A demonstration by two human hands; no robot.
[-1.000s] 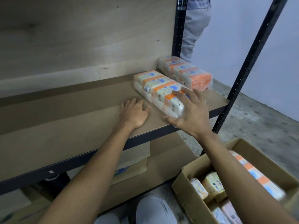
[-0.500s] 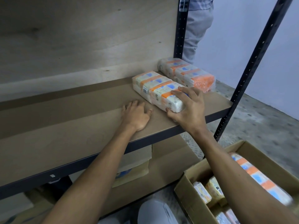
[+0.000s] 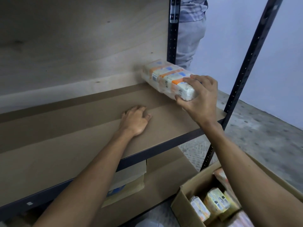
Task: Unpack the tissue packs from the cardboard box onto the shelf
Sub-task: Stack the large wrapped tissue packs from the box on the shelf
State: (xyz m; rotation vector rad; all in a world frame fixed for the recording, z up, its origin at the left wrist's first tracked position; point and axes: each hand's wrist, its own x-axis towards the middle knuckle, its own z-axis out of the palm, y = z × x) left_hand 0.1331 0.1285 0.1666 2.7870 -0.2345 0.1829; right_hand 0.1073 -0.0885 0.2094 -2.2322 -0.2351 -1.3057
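So the big brown shelf [image 3: 82,145] is taking up most of the view, with a plywood back panel [image 3: 82,38] rising behind it and a black upright post [image 3: 172,38] standing at its back right corner. The cardboard box [image 3: 185,199] is sitting open on the floor below the shelf's front right corner, and the right forearm is crossing over it. Someone in grey trousers [image 3: 190,38] is standing behind that post. Some flattened cardboard [image 3: 127,182] is lying on the level underneath. The tissue pack [image 3: 165,76], clear wrap with orange and blue bands, is lying lengthwise at the back right corner of the shelf, far end pointing at the back panel; can't tell whether it's resting on the board or hanging just above it. The right hand [image 3: 201,102] is gripping its near end, fingers curling over the top and thumb hooking under. The left hand [image 3: 135,119] is resting palm down around the middle of the board, fingers loosely bent and holding nothing, well apart from the pack. More tissue packs [image 3: 216,202] are standing on end inside the box.
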